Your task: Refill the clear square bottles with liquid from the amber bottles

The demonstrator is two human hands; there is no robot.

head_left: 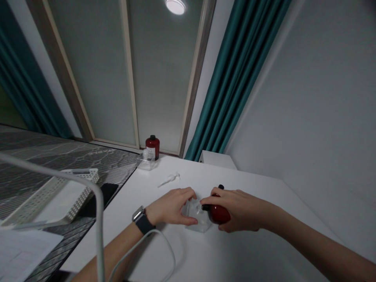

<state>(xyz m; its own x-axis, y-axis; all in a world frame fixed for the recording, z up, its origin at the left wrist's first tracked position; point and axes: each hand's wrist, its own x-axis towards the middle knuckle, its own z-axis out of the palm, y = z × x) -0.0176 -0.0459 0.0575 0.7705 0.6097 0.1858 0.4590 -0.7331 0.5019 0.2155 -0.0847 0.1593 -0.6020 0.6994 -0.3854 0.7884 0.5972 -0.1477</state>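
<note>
My right hand (239,209) is wrapped around a dark red bottle (220,214) with a black neck. The bottle lies tilted on its side, its neck pointing left over a clear plastic box (199,219). Whether anything flows from it cannot be made out. From the left, my left hand (176,205) curls its thumb and fingers around the box, which stands on the white table. A watch is on that wrist. Behind the right hand shows a black cap (221,187), its lower part hidden.
A white pump head (169,179) lies further back on the table (252,250). Another red bottle (152,147) and clear box (146,161) stand at its far left corner. To the left are a white basket (55,196) and paper (26,250). A white cable (100,219) crosses the foreground.
</note>
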